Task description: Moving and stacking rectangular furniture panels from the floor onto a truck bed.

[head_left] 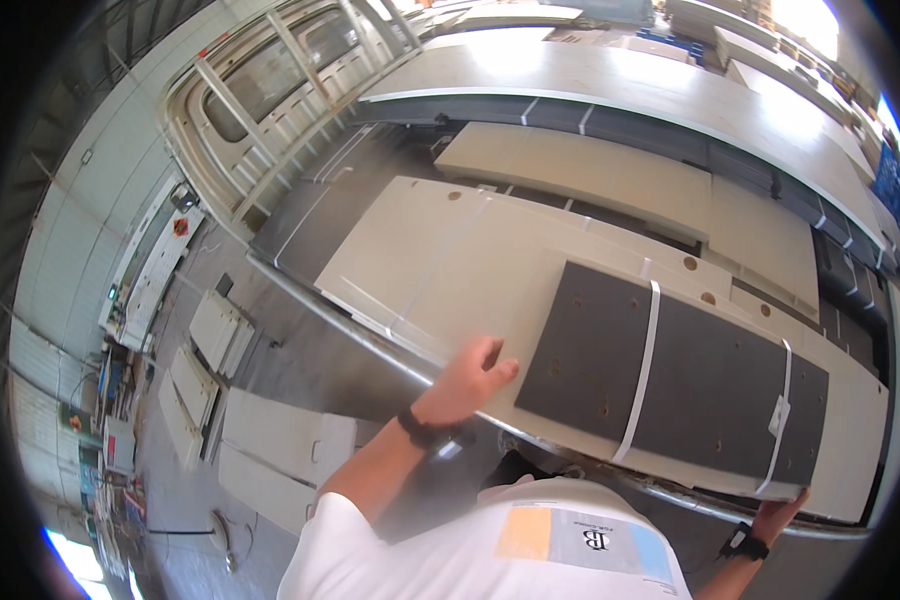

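Observation:
A bundle of flat dark grey panels, bound with two white straps, lies on top of larger cream panels on a truck bed. A white label hangs by the bundle's right strap. My left hand is off the bundle's left end, near the bed's metal edge, with thumb and fingers apart and nothing in them. At the near right corner, my right hand grips the bundle's edge; part of its fingers is hidden. Each wrist wears a dark band.
A metal rail edges the bed in front of me. Beyond the bundle lie more cream panels and a long pale-topped stack. The truck's cab frame rises at the far left. Loose panels lie on the floor to the left.

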Tool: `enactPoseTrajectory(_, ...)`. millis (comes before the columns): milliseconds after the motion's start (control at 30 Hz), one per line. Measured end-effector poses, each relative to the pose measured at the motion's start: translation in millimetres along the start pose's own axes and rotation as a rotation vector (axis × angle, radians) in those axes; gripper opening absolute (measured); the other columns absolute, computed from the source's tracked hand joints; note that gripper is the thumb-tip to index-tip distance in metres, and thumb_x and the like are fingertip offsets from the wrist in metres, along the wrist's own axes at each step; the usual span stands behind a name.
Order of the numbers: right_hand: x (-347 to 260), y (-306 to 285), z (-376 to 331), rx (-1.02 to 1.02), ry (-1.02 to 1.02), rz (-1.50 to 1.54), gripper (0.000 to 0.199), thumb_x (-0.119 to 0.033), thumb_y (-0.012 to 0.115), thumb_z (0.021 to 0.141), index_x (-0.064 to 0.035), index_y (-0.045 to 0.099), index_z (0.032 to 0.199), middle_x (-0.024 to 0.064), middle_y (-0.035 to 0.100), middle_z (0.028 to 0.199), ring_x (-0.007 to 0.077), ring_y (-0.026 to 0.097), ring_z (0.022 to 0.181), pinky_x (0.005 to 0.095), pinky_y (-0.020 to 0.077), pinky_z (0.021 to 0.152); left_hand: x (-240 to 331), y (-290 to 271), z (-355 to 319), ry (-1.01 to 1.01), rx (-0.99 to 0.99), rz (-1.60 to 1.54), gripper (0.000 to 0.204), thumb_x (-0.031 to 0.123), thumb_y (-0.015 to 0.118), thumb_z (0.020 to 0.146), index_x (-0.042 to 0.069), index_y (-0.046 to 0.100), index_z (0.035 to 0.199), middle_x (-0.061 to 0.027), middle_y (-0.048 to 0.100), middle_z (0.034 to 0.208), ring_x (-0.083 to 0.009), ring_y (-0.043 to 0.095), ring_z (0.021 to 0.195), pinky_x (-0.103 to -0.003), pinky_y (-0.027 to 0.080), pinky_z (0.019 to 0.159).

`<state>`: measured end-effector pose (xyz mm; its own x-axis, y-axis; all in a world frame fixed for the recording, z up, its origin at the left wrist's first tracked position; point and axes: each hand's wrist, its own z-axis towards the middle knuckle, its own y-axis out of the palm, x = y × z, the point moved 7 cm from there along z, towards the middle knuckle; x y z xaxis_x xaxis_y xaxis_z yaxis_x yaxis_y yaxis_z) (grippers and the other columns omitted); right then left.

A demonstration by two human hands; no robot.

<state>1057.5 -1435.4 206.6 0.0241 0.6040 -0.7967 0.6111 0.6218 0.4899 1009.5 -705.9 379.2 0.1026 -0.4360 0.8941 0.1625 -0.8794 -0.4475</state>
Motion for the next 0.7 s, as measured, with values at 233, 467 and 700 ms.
enactPoseTrajectory(233,-23.0,20.3,-8.3,0.027,0.031,-0.042,0.068,-0.058,0.053,0.097,-0.0079,0.051,0.142,0.0096,0.057,0.14,0.0248,0.054,0.129,0.04,0.0421,0.109,-49.7,35.2,-65.0,-0.341,-0.047,-0.426,0.041,0.03,0.064,0.097,-0.003,0.058,0.121,-0.0077,0.062,0.116,-0.0159,0.058,0.106,-0.03,0.046,0.093)
enactPoseTrajectory(467,-43.1,47.1,-57.9,0.163,-0.131,0.046,0.064,-0.049,0.053,0.1,-0.0075,0.043,0.148,0.0138,0.047,0.148,0.03,0.046,0.135,0.0441,0.0392,0.113,-68.6,45.2,-54.8,-0.36,-0.371,-1.063,0.045,0.025,0.055,0.102,-0.002,0.051,0.137,-0.0099,0.063,0.129,-0.0173,0.059,0.119,-0.034,0.045,0.103)
enactPoseTrajectory(700,-31.5,137.0,-149.9,0.126,-0.203,0.01,0.075,-0.056,0.057,0.095,-0.0033,0.044,0.147,0.0125,0.048,0.149,0.0298,0.049,0.133,0.0434,0.0356,0.114,-112.6,-45.3,-76.7,-0.234,-0.294,-1.281,0.047,0.02,0.056,0.099,-0.002,0.051,0.14,-0.0119,0.062,0.133,-0.0202,0.06,0.12,-0.033,0.046,0.102)
